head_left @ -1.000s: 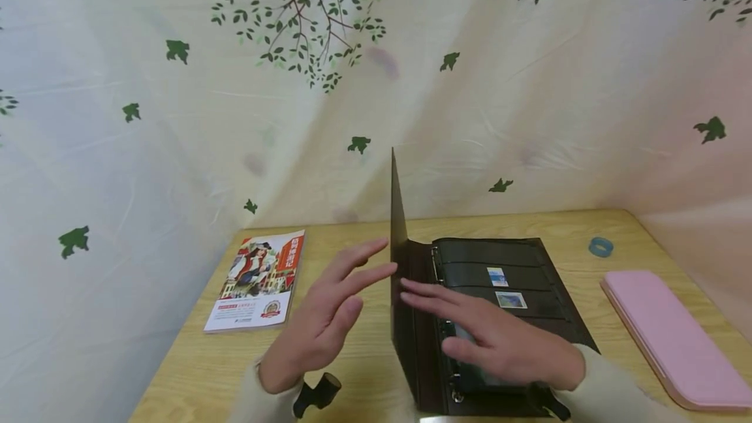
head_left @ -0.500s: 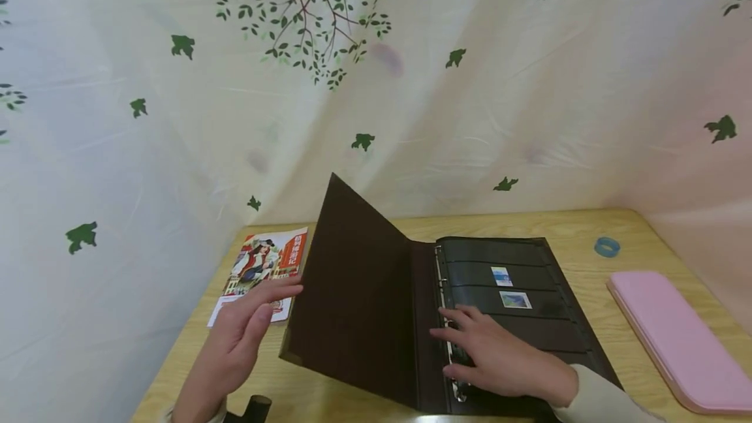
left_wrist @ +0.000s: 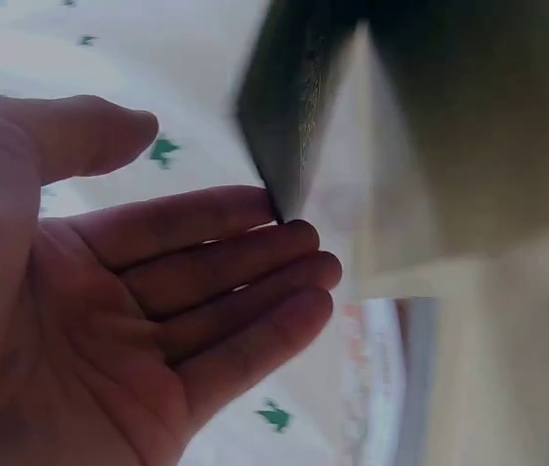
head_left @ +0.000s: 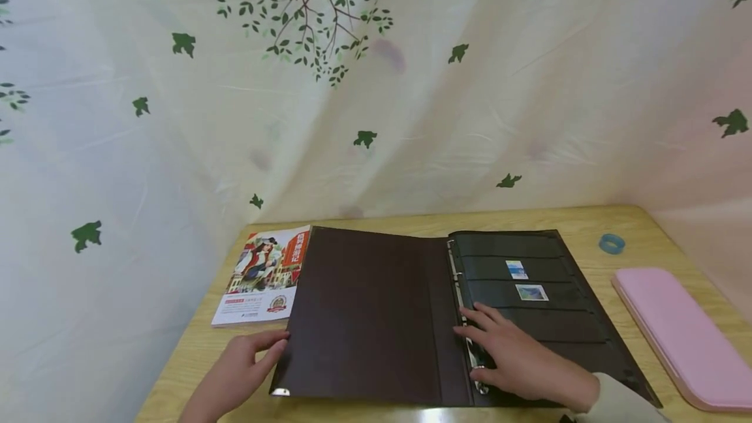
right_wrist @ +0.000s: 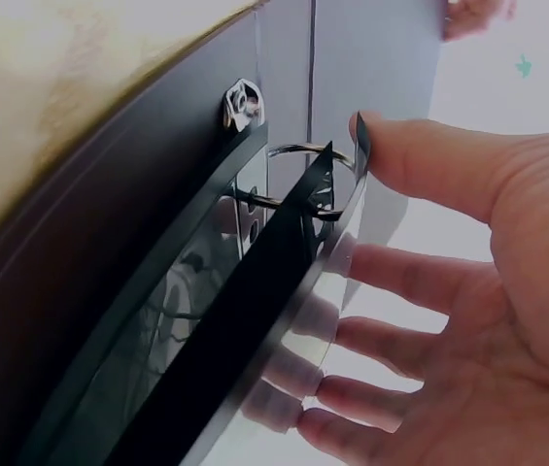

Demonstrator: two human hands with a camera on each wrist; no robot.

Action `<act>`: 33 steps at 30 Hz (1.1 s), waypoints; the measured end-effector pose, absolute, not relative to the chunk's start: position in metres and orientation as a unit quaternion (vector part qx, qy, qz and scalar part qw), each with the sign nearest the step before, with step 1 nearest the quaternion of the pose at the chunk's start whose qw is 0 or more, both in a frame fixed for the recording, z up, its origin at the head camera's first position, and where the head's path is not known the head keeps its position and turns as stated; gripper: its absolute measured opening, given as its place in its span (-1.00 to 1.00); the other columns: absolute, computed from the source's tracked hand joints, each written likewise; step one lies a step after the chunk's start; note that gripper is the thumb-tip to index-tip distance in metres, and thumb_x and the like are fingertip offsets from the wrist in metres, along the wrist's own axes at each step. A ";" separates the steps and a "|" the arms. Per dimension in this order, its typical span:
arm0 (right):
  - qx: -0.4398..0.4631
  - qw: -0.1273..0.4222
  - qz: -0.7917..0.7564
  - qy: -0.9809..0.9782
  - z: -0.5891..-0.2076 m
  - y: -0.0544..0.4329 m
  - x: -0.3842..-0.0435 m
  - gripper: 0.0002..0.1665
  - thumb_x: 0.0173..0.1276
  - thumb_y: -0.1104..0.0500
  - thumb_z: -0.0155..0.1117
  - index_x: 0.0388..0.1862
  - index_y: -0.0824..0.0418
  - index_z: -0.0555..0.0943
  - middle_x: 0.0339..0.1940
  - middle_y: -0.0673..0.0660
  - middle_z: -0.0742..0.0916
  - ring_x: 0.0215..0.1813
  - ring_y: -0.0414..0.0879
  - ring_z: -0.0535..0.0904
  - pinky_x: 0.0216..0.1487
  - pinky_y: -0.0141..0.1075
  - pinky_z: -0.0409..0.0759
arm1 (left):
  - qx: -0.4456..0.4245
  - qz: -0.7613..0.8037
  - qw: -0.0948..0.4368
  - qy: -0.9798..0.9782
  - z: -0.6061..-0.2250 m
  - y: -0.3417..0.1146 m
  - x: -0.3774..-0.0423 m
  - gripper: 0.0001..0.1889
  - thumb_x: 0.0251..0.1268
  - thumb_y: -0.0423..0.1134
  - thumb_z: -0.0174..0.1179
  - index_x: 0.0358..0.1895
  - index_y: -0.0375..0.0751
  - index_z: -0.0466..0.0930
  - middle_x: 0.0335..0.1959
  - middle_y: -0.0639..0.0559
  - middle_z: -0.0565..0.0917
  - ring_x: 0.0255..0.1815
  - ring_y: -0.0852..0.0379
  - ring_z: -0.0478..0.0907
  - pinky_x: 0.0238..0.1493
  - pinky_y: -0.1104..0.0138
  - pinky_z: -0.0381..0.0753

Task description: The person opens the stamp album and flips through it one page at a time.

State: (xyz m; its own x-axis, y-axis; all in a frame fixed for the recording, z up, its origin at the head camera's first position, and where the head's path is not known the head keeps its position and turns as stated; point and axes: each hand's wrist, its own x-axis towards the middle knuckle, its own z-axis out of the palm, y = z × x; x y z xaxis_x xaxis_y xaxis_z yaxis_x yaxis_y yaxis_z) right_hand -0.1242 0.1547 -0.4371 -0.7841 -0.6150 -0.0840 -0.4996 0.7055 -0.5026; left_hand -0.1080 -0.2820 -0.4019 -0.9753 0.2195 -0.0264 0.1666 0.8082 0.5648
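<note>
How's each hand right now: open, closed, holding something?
Left hand: open, touching the dark cover at its edge.
Right hand: open, resting on the black binder page.

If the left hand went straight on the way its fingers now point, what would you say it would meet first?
Most likely the outer edge of the open binder cover; in the head view the left hand is right at it, though whether they touch is hard to tell.
</note>
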 end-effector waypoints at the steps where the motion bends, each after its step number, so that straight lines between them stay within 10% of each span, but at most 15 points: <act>1: -0.304 0.125 -0.233 0.915 -0.437 0.156 -0.125 -0.26 0.18 -0.09 0.38 0.30 0.18 0.45 0.43 0.22 0.27 0.43 0.31 0.02 0.11 0.22 0.31 | 0.100 0.289 0.056 0.951 -0.406 -0.281 -0.109 -0.68 0.38 -0.07 0.11 -0.02 -0.20 0.68 -0.08 0.05 0.67 -0.01 0.10 0.56 -0.05 0.16 0.54; 33: -0.310 0.143 -0.242 0.908 -0.436 0.142 -0.128 -0.24 0.23 -0.25 0.23 0.30 0.14 0.45 0.49 0.09 0.20 0.49 0.14 -0.07 0.18 0.09 0.32 | 0.063 0.041 0.099 0.992 -0.440 -0.263 -0.118 -0.51 0.29 0.05 0.15 -0.11 -0.40 0.65 0.06 -0.20 0.54 -0.03 -0.17 0.37 -0.12 -0.07 0.36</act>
